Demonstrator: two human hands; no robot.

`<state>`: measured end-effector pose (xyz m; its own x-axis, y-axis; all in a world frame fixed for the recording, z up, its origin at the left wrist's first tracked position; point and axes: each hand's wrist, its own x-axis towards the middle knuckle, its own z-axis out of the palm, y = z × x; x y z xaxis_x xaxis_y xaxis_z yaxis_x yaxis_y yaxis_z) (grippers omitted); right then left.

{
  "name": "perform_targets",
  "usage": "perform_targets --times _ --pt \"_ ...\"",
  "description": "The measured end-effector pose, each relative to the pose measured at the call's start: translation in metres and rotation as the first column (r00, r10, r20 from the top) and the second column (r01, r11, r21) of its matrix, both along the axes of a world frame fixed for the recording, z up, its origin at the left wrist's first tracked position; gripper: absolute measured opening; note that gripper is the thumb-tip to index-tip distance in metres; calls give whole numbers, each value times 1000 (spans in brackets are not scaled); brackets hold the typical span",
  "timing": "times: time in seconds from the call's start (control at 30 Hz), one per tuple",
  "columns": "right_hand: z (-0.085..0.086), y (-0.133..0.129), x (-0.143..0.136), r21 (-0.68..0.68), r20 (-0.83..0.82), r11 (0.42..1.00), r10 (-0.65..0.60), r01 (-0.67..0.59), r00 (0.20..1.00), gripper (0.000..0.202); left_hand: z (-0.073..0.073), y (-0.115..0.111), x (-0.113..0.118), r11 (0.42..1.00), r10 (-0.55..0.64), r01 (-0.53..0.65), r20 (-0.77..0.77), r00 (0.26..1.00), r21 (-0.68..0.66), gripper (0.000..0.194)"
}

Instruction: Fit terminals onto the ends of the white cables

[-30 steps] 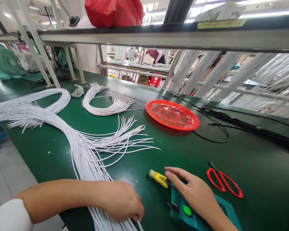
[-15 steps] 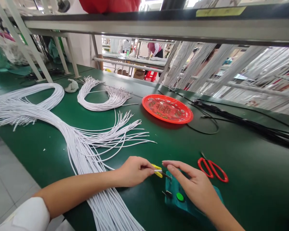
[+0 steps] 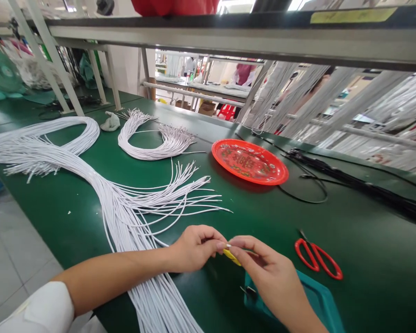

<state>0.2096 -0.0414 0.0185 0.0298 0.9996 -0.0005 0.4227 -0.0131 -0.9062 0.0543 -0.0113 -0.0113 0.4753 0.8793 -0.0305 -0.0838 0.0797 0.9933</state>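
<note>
My left hand (image 3: pixel 199 247) pinches a small white piece (image 3: pixel 229 245), with a yellow thing (image 3: pixel 232 257) just under the fingertips. My right hand (image 3: pixel 266 266) meets it from the right, its thumb and index finger closed on the other end of the white piece. Below my right hand sits a teal device (image 3: pixel 319 296), partly covered by that hand. Long white cords (image 3: pixel 121 222) run under my left forearm and fan out on the green table (image 3: pixel 263 208).
Red-handled scissors (image 3: pixel 317 256) lie right of the teal device. Further back are a red oval tray (image 3: pixel 249 162), a curved white cord bundle (image 3: pixel 149 150) and black cords (image 3: pixel 353 178). A shelf beam (image 3: pixel 229 39) crosses above.
My right hand has moved left and closed its fingertips beside those of my left hand. The view has shifted slightly, moving the tray and scissors rightward in the picture.
</note>
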Motion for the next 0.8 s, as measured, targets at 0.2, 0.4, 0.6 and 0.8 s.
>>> perform_targets --times 0.2,0.4,0.6,0.8 --pt "-24 2 -30 -184 -422 947 -319 264 849 33 -2 2 2 971 98 -64 143 985 -229 31" --pt "-26 -2 -22 251 214 938 -294 239 931 28 -5 0 6 964 103 -73 108 989 -257 32" --pt "-29 -7 -12 632 689 725 -363 -274 627 18 -13 -7 7 984 101 -113 -99 990 -134 24" --pt "-21 -9 -8 565 777 710 -287 -420 560 21 -17 -10 7 986 163 -146 -254 953 86 21"
